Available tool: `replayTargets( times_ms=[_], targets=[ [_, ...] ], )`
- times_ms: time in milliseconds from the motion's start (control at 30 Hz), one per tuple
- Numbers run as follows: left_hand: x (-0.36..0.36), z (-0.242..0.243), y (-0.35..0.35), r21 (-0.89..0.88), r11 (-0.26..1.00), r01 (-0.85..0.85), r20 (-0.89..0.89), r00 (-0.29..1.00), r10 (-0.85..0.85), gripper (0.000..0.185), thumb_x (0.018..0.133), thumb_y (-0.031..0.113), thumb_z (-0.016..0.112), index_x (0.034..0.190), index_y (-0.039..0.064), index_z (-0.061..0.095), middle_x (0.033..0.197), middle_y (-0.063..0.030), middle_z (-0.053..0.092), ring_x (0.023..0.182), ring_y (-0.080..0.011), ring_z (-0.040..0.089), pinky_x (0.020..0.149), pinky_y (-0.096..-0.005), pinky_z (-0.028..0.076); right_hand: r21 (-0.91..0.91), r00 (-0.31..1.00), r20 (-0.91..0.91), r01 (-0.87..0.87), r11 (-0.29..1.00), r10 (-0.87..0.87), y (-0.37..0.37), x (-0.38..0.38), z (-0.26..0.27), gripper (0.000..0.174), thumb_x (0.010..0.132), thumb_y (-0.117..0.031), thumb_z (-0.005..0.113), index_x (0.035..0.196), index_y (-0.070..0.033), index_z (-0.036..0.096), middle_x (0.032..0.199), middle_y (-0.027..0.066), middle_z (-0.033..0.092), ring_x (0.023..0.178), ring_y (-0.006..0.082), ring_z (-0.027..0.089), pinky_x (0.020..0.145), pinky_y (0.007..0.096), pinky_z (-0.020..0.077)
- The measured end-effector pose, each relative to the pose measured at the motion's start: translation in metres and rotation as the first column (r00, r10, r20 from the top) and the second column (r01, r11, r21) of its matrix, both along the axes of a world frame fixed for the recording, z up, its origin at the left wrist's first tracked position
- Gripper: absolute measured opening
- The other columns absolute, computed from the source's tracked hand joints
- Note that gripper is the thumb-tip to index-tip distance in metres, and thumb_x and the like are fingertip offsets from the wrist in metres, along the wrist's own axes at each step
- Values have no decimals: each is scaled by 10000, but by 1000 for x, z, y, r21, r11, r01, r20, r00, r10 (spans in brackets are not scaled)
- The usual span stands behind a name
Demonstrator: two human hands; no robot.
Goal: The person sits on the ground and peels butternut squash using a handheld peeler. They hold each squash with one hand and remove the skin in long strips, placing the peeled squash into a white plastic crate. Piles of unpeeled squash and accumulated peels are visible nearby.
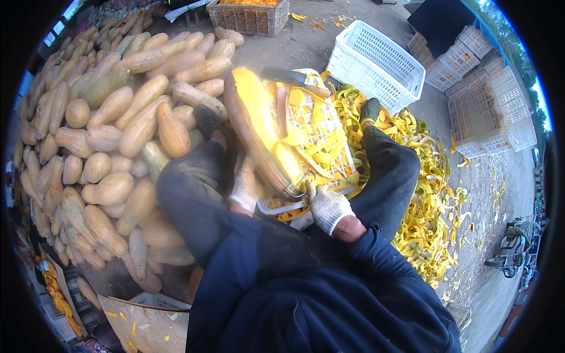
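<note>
A long, partly peeled squash [240,117] lies tilted in front of me, its upper face bared to bright yellow flesh. My left hand [246,183], in a knitted work glove, grips it from the left side, with the fingers hidden behind it. In my gloved right hand [329,205] is a metal peeler [295,193], its head at the near end of the squash. Beneath is a white plastic crate [282,210] strewn with yellow peel strips [329,152]. A knife [315,90] with a light handle rests across the crate's far end.
Unpeeled squashes [108,187] are heaped on the left. Loose peelings [419,216] cover the ground by my right leg. Beyond stand a white crate [375,61], a filled crate [249,20] and stacked crates [490,110]. A motorcycle [510,251] is at far right.
</note>
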State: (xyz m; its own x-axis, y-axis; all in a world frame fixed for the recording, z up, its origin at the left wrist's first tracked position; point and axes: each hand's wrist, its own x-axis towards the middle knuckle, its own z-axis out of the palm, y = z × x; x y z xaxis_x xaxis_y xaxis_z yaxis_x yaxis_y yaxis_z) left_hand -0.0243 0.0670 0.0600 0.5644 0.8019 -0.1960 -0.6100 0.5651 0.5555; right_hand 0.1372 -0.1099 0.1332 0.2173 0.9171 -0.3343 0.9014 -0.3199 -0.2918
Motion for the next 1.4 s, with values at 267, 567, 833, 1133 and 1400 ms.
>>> replayTargets(
  times_ms=[267,567,833,1133,1400],
  targets=[
    [6,-2,-10,-4,983,-183,-291,941,174,734,997,292,765,1611,81,423,1477,-157,590,1348,-348,591,1131,-541,529,46,999,-7,-41,998,42,5,38,2,686,887,-70,620,1544,13,441,1120,294,719,975,464,737,807,535,597],
    [0,-3,2,57,987,-149,-400,902,159,775,1005,273,771,1644,65,384,1460,-108,582,1321,-278,592,1106,-457,536,167,945,63,-328,930,322,341,99,21,313,952,-160,620,1136,45,770,1069,305,764,1023,446,761,891,484,607],
    [1,-6,9,145,984,-104,-442,883,158,819,995,304,784,1653,38,376,1528,-92,552,1351,-223,560,1149,-390,479,211,946,26,-322,923,324,416,94,-11,323,937,-157,619,1171,-2,781,1167,274,765,1112,423,751,914,468,604],
    [0,-21,3,2,977,-214,-361,911,200,696,1081,539,631,1576,77,468,1462,-100,607,1274,-285,629,1068,-460,551,266,971,145,-222,938,189,191,9,-27,281,970,-81,585,1194,76,654,981,288,753,840,408,783,722,482,624],
    [4,-7,-1,-76,985,-157,-302,945,127,699,1089,578,588,1592,109,468,1549,-117,579,1342,-290,605,1125,-478,525,-55,903,209,-373,926,376,15,4,22,305,987,-75,566,1244,75,631,990,283,760,915,425,770,788,493,623]
  ],
)
